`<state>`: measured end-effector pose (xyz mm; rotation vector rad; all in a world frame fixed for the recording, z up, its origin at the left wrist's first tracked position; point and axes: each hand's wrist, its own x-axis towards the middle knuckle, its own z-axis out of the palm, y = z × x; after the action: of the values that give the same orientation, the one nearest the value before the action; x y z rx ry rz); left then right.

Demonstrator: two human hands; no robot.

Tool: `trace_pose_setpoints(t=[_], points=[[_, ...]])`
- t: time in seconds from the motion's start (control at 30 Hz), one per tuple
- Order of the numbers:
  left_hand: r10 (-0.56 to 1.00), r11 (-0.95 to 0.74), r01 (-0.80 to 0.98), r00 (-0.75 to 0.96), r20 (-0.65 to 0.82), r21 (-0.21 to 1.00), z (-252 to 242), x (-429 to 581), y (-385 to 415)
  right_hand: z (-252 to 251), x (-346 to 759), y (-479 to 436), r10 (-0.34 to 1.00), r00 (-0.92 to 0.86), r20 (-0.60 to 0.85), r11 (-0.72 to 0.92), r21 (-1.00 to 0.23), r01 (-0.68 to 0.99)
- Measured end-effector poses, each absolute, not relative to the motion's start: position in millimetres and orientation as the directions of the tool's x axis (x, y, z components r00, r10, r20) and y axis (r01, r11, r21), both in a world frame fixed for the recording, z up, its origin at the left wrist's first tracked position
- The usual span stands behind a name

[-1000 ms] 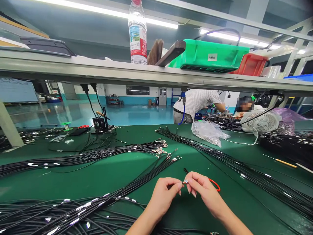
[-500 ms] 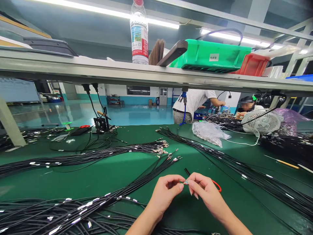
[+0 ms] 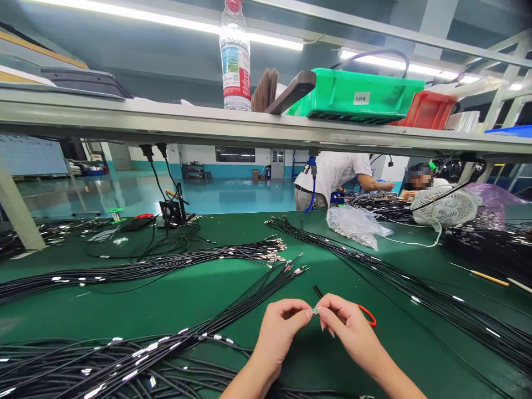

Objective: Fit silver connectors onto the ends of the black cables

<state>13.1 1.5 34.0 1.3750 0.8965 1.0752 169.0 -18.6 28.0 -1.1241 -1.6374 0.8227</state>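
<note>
My left hand [image 3: 280,330] and my right hand [image 3: 349,330] meet at the fingertips above the green bench top [image 3: 233,327]. Pinched between both thumbs and forefingers is a small shiny metal piece [image 3: 315,311]; the fingers cover most of it, so its exact kind is unclear. Behind my right hand lies a tool with a red loop handle [image 3: 369,316] and a dark end [image 3: 318,291], its middle hidden by the hand. Just beyond my left hand, a bundle of black cables [image 3: 249,299] ends in metal-tipped connectors [image 3: 296,270].
More black cables run along the left [image 3: 137,269] and right [image 3: 386,266]. A clear plastic bag [image 3: 353,224] and a white fan [image 3: 446,206] stand farther back. Overhead, a shelf [image 3: 166,119] carries a bottle [image 3: 235,61] and a green bin [image 3: 366,94]. Two people are across the bench.
My hands stay nearly in place, the fingertips shifting slightly on the metal piece, which appears turned. Across the bench, a person's arm has reached farther to the right.
</note>
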Motion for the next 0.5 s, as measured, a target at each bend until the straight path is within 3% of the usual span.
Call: trace_pose_setpoints(t=[0.33, 0.5], points=[[0.939, -0.091, -0.07, 0.326, 0.108, 0.993, 36.9, 13.1, -2.4, 30.0, 166.9, -18.1, 0.956, -0.11, 0.272, 0.289, -0.937, 0.195], [0.932, -0.141, 0.077, 0.347, 0.106, 0.987, 24.8, 11.0, 8.7, 21.9, 171.9, -9.6, 0.973, -0.037, 0.226, 0.228, -0.946, 0.229]])
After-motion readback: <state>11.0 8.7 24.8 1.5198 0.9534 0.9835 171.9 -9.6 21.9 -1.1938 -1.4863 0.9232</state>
